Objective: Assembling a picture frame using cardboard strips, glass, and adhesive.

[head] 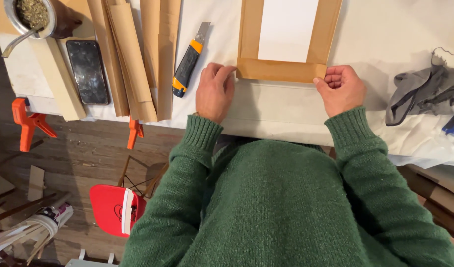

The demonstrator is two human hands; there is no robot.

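The person in the green sweater leans over the edge of a table covered with a white sheet (286, 106), and both hands rest on the near strip of brown paper tape (281, 70) that runs across the bottom of a white panel (287, 29). The left hand (215, 91) presses its fingertips down on the strip's left end, and the right hand (340, 89) pinches or presses the right end with thumb and curled fingers; neither hand is closed around anything, both bear flat on the tape. Judging by how things lie, the two side strips of brown tape are already down along the panel's left and right edges, and the near strip sits across them and appears to be in the smoothing stage; the far edge of the panel is out of view, so whether it is taped cannot be told. Just left of the left hand lies a utility knife (188, 62) with a black and orange handle, blade pointing away. Beyond it lie loose lengths of brown paper strip (133, 54), a dark phone (87, 71), a pale wooden slat (59, 81) and a metal cup of green herb (31, 15). A grey cloth (424, 91) lies crumpled to the right. Orange clamps (29, 123) grip the table's near edge. Nothing sits between the hands and the strip.
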